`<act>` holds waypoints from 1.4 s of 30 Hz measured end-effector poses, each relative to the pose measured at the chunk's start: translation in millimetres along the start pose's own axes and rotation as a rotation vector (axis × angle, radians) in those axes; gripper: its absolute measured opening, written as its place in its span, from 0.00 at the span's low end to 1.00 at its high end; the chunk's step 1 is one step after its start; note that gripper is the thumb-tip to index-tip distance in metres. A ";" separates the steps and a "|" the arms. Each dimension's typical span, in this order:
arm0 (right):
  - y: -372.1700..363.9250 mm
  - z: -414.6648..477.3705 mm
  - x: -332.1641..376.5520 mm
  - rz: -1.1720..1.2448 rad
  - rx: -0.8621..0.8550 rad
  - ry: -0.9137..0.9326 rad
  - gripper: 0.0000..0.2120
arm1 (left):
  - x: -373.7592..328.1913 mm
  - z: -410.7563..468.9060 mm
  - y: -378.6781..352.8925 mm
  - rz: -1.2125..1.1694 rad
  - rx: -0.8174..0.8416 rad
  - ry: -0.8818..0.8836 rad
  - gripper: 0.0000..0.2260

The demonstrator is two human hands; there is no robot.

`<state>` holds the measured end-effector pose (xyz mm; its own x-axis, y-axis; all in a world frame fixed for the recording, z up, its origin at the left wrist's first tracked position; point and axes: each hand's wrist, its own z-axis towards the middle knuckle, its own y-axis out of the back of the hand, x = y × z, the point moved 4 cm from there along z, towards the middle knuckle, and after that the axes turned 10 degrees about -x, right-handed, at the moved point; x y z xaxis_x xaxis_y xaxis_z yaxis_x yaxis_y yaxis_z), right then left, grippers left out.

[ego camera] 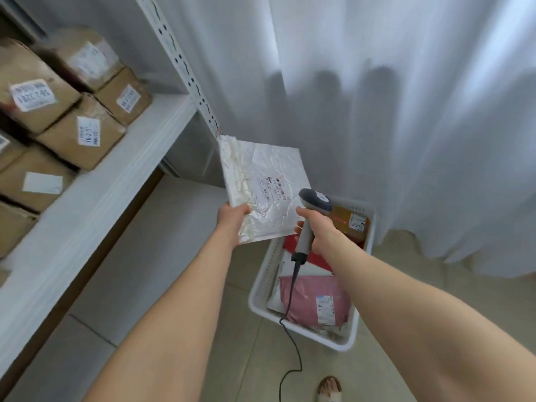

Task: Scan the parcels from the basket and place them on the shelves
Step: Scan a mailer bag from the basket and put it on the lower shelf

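Observation:
My left hand (232, 217) grips the lower left corner of a flat white crinkled parcel (261, 175), held up above the floor with its printed label facing me. My right hand (317, 227) is closed around the grey handle of a barcode scanner (314, 200), whose dark head sits just right of the label. Below stands a white plastic basket (262, 288) on the floor. In it lie a pink parcel (316, 300), a red parcel (319, 258) and a brown parcel (352, 220) that shows a red scan line.
A white metal shelf (95, 198) runs along the left, stacked with several labelled brown cardboard boxes (84, 137). Its slotted upright (185, 65) rises behind the held parcel. A white curtain (406, 111) hangs behind. The scanner cable (290, 343) trails over the tiled floor near a sandalled foot (329, 387).

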<state>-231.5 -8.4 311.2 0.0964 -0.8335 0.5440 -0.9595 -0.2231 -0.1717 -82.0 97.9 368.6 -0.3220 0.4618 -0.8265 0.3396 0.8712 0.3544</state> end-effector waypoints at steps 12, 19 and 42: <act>18.5 -147.4 14.0 0.080 0.122 0.100 0.18 | -16.8 -131.1 65.8 -0.387 0.032 0.035 0.15; 32.7 -200.0 15.5 0.007 0.090 0.346 0.17 | -6.1 -187.1 113.5 -0.346 0.173 -0.054 0.14; 14.4 -277.0 -42.2 -0.227 0.339 0.395 0.03 | 34.7 -183.2 183.3 -0.801 -0.030 0.138 0.18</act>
<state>-322.7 163.6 513.3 0.1211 -0.5077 0.8530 -0.7817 -0.5784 -0.2333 -192.8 304.2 485.1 -0.5638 -0.2887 -0.7738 -0.0630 0.9492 -0.3083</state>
